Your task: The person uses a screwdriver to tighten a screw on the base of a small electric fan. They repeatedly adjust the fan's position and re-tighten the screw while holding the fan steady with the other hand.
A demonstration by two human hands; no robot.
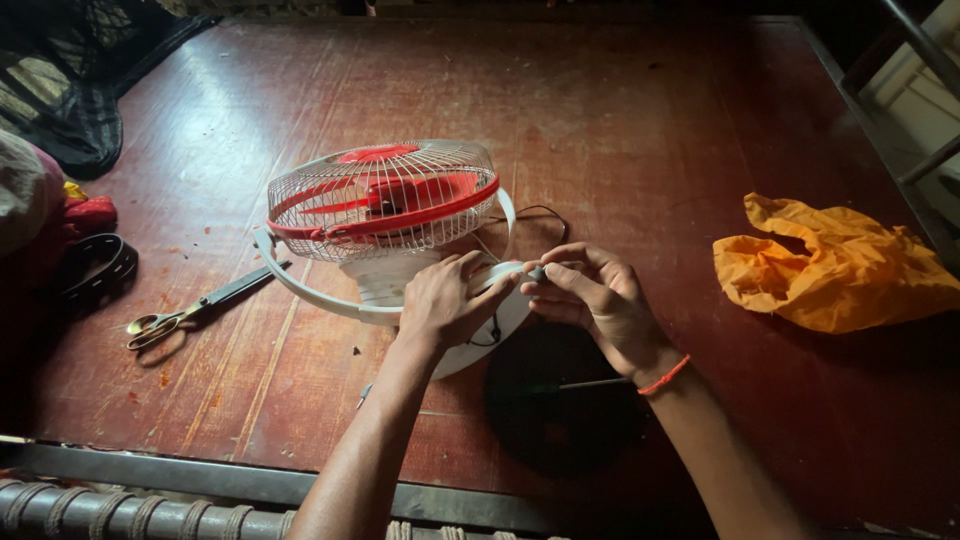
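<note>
We see a small fan (pixel 385 205) with a white wire cage and red blades lying tilted on a dark red table (pixel 620 130), just ahead of both hands. The left hand (pixel 445 300) rests on the fan's white base (pixel 480 335), fingers curled over its rim and pressing against it. The right hand (pixel 595 300) sits just beside it, thumb and forefinger pinched together on a small dark piece (pixel 537 273) at the end of a thin black wire (pixel 540 212) that loops behind the fan. Scissors (pixel 195 308) lie to the left of the fan, well apart from the hands. A crumpled orange bag (pixel 830 265) lies to the right, and a screwdriver (pixel 590 383) lies under the right wrist.
</note>
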